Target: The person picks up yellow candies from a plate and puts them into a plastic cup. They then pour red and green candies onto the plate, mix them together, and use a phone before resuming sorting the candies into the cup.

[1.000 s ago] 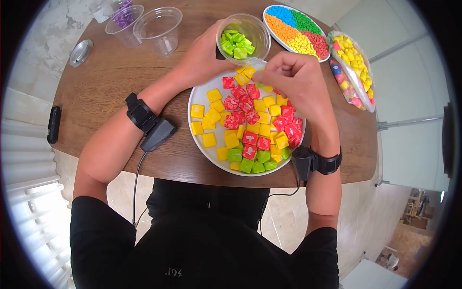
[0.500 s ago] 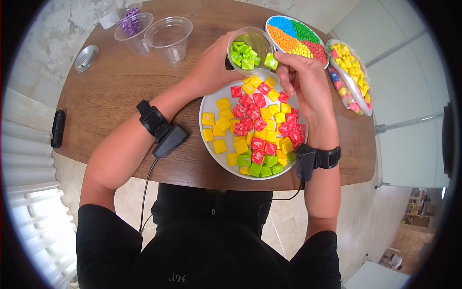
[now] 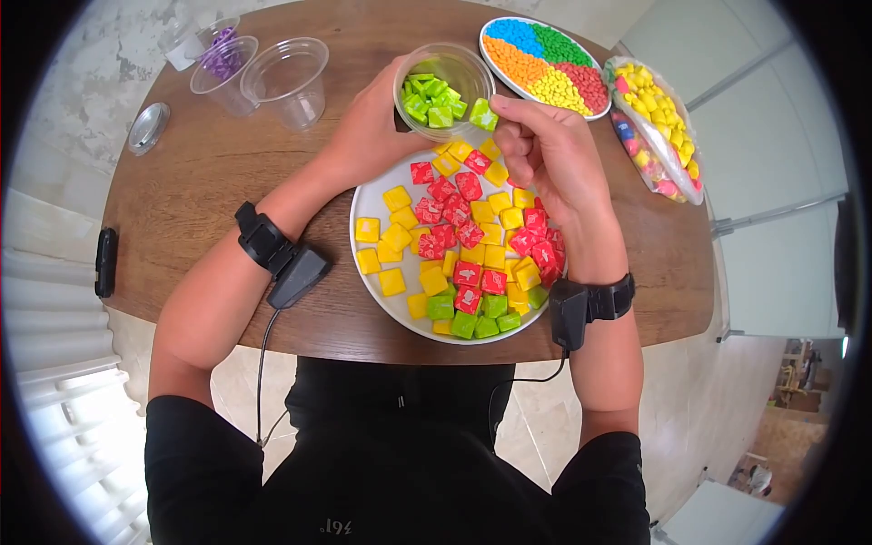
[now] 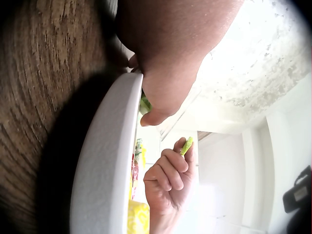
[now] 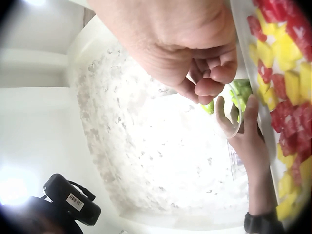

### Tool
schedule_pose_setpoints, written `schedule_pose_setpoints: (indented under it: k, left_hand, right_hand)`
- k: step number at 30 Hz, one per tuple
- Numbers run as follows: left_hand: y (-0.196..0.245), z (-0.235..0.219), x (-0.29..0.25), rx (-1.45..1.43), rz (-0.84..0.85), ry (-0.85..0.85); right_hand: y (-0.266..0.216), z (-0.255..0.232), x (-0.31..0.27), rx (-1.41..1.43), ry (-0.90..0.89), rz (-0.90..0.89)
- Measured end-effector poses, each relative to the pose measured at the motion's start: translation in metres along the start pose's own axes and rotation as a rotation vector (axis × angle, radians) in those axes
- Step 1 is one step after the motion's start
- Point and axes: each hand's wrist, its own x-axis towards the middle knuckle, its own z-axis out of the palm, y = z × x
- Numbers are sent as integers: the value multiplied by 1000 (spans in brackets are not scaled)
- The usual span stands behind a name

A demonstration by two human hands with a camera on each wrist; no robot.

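My left hand (image 3: 377, 123) grips a clear plastic cup (image 3: 469, 74), tilted, with several green wrapped square candies inside. Between thumb and fingertips of my right hand (image 3: 563, 154) is one green candy (image 3: 483, 114), right at the cup's rim; in the left wrist view this candy (image 4: 187, 146) shows edge-on. Below both hands lies a round white plate (image 3: 374, 202) of yellow, red and green wrapped candies. The green ones are grouped along its near edge. In the right wrist view, my left hand's fingers (image 5: 250, 113) wrap the cup.
At the back left stand an empty clear cup (image 3: 300, 107) and a cup with purple pieces (image 3: 221, 62). A round lid (image 3: 148, 127) lies left of them. Behind right sit an oval plate (image 3: 485, 62) of small candies sorted by colour and a plastic bag (image 3: 668, 154) of candies.
The right hand has come up from the plate with a green candy, carrying it to the cup's rim. The left hand still holds the cup, and the head view has shifted slightly.
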Motion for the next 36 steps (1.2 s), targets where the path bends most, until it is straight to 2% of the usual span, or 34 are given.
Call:
schedule_pose_setpoints:
  k: [13, 15, 24, 36]
  left_hand:
    - [2, -1, 0, -25, -20, -2]
    - [2, -1, 0, -23, -22, -6]
    - [2, 0, 0, -17, -1, 13]
    - [0, 1, 0, -31, 6, 13]
  right_hand:
    - [1, 14, -8, 86, 2, -56]
    - [3, 15, -6, 59, 52, -106]
    - [6, 19, -7, -57, 58, -226]
    - [5, 22, -8, -107, 80, -244]
